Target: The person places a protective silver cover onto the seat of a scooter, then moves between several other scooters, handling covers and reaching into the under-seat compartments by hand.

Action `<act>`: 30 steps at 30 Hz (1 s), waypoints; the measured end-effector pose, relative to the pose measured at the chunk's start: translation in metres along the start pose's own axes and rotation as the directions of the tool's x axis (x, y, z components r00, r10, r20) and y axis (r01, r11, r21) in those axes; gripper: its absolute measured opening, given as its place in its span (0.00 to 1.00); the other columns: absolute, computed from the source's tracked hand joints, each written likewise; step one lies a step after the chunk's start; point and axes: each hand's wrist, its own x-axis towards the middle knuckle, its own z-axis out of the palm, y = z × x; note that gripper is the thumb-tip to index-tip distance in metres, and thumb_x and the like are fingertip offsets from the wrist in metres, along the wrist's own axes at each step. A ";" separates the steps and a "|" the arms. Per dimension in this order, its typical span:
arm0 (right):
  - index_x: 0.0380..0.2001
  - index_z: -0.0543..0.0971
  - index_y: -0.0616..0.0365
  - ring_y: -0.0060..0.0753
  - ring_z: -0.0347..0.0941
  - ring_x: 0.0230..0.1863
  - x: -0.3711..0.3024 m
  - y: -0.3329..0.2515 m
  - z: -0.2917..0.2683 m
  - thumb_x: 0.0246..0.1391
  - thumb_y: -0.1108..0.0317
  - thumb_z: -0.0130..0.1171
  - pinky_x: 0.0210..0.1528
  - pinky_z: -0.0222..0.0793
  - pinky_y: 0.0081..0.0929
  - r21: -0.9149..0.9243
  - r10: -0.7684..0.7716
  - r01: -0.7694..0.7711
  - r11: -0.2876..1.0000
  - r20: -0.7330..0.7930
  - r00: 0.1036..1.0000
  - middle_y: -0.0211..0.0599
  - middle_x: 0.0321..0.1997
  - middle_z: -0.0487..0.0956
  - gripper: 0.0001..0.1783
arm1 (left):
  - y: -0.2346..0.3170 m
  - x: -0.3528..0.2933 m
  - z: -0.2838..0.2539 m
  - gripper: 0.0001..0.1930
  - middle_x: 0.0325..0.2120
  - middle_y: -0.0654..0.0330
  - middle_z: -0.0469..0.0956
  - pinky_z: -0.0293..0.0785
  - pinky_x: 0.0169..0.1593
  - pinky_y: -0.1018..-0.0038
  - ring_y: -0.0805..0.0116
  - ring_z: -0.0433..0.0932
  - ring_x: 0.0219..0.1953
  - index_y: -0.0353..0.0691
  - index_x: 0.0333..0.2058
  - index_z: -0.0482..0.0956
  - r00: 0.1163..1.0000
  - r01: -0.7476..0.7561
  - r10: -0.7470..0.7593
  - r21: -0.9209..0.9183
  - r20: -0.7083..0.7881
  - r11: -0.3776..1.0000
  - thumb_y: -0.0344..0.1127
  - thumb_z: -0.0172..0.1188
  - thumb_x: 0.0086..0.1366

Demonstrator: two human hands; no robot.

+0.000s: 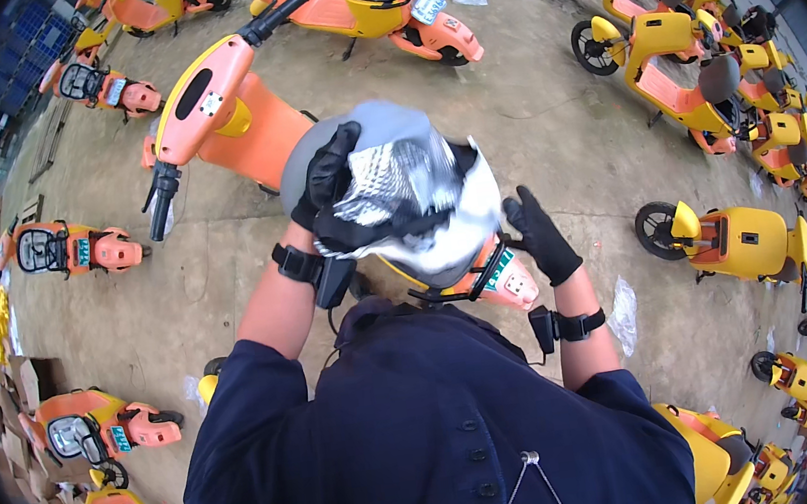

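My left hand (pixel 328 173), in a black glove, grips a white cloth (pixel 477 198) with a black-and-grey pattern. The cloth is bunched, partly smeared by motion, and spread over the rounded grey seat (pixel 301 159) of an orange and yellow scooter (pixel 267 123). Black folds or straps show beneath my left wrist; I cannot make out which. To the right of the cloth, my black-gloved right hand (pixel 545 237) is open and holds nothing, its fingers apart. Just below it sit the scooter's orange tail and green plate (pixel 498 269).
Orange and yellow scooters stand around, one (pixel 368 4) ahead and a yellow one (pixel 745 240) at right. The handlebar (pixel 274 18) reaches out ahead. Clear plastic (pixel 623 316) lies on the concrete floor. Cardboard boxes (pixel 37 383) are at far left.
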 end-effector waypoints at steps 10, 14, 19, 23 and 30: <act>0.56 0.42 0.67 0.30 0.67 0.43 0.061 -0.046 0.061 0.42 0.64 0.60 0.29 0.71 0.29 0.286 0.076 -0.099 0.953 0.090 0.993 0.46 0.41 0.69 0.46 | -0.014 -0.034 0.081 0.30 0.43 0.61 0.67 0.63 0.49 0.76 0.73 0.65 0.46 0.34 0.50 0.58 0.953 -0.223 -0.016 0.734 0.303 0.641 0.31 0.61 0.50; 0.53 0.53 0.67 0.26 0.67 0.42 0.054 -0.085 0.069 0.43 0.67 0.58 0.36 0.69 0.26 0.287 -0.404 0.336 0.897 0.224 0.887 0.40 0.42 0.70 0.36 | -0.024 -0.031 0.075 0.37 0.46 0.61 0.63 0.61 0.50 0.76 0.73 0.62 0.48 0.35 0.54 0.50 0.950 -0.098 -0.112 0.618 0.291 0.780 0.32 0.62 0.49; 0.47 0.64 0.65 0.24 0.67 0.40 0.036 -0.112 0.062 0.43 0.70 0.57 0.42 0.65 0.21 0.339 -0.686 0.597 0.727 0.311 0.658 0.36 0.43 0.71 0.26 | -0.031 -0.037 0.080 0.32 0.44 0.61 0.67 0.61 0.50 0.77 0.75 0.64 0.46 0.34 0.51 0.57 0.945 -0.071 -0.141 0.607 0.295 0.791 0.31 0.62 0.49; 0.45 0.67 0.63 0.25 0.68 0.38 0.034 -0.097 0.059 0.41 0.70 0.57 0.42 0.65 0.21 0.317 -0.674 0.599 0.735 0.439 0.595 0.37 0.41 0.73 0.24 | -0.041 -0.039 0.074 0.26 0.43 0.60 0.68 0.63 0.48 0.77 0.74 0.67 0.44 0.34 0.48 0.63 0.918 -0.187 -0.129 0.696 0.375 0.693 0.35 0.60 0.51; 0.42 0.72 0.58 0.31 0.71 0.36 0.100 -0.012 0.071 0.38 0.67 0.56 0.40 0.66 0.23 -0.079 0.232 -0.218 0.973 0.375 0.898 0.41 0.39 0.75 0.22 | -0.014 -0.043 0.025 0.20 0.41 0.59 0.70 0.66 0.46 0.71 0.67 0.69 0.45 0.34 0.47 0.64 0.709 -0.696 0.169 0.718 0.684 0.017 0.30 0.56 0.55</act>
